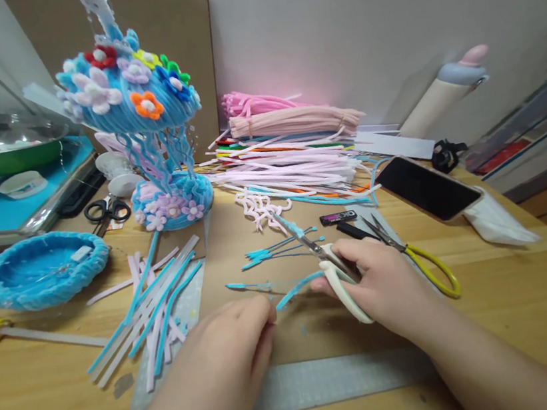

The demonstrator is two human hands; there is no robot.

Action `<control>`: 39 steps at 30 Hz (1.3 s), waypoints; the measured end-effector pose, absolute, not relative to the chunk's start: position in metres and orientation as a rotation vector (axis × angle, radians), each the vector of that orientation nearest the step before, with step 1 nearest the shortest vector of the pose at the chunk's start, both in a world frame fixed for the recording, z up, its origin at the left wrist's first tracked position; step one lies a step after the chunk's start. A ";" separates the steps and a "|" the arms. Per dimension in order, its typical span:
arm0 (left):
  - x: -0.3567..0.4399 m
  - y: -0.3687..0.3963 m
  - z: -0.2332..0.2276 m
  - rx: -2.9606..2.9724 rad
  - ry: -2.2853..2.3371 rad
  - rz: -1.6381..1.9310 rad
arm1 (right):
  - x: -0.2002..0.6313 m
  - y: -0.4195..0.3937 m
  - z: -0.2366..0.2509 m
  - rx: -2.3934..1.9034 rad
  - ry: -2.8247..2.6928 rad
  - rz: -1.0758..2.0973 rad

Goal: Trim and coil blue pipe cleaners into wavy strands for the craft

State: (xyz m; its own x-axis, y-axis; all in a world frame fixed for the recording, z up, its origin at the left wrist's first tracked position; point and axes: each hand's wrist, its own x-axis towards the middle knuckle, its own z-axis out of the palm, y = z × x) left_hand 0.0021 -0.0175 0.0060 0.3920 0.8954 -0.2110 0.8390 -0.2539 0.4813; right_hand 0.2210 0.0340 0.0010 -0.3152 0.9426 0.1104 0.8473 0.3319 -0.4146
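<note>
My right hand (381,278) grips white-handled scissors (336,281), their blades pointing away to the left. Its fingertips also hold one end of a short blue pipe cleaner (297,290). The other end of that piece comes close to the closed fingertips of my left hand (238,337); what they pinch is hidden. Just beyond my hands, several trimmed dark wires with blue fuzzy tips (257,257) lie on the brown board (236,227). Behind them sits a small heap of curled pale pink pieces (258,207).
At left are cut blue and pale strips (164,293), a blue fuzzy bowl (43,272) and a tall flower-covered blue ornament (132,92). Pipe cleaner bundles (292,155) are stacked behind. At right lie yellow-handled pliers (430,268) and a phone (430,188).
</note>
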 end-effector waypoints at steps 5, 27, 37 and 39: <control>-0.012 -0.015 0.017 2.202 1.278 0.562 | 0.220 0.034 0.000 -1.575 -2.263 0.442; -0.019 0.012 0.010 0.655 1.251 1.221 | 0.214 0.024 -0.003 -1.506 -2.243 0.372; -0.022 0.016 0.009 0.580 1.210 1.463 | 0.209 0.020 -0.005 -1.444 -2.364 0.493; -0.022 0.016 0.009 0.601 1.235 1.464 | 0.209 0.018 -0.003 -1.459 -2.349 0.505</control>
